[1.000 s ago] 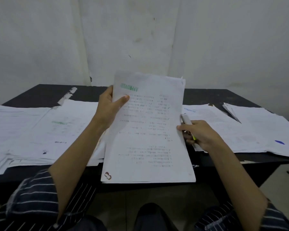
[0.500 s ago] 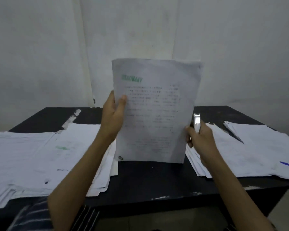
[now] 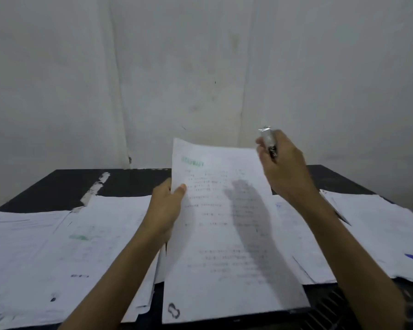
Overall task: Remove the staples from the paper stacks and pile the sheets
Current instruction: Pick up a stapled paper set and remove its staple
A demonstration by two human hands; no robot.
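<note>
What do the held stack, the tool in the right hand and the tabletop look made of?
Held stack: thin white paper, matt; it bows and takes a hand's shadow. Tool in the right hand: probably metal, silvery with a bright glint, though blurred. Tabletop: dark, matt, with pale worn patches; wood or laminate, cannot tell.

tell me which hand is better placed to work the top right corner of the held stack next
Right. The right hand grips the silvery tool and hovers by the top right corner of the held stack. The left hand is occupied, pinching the stack's left edge.
</note>
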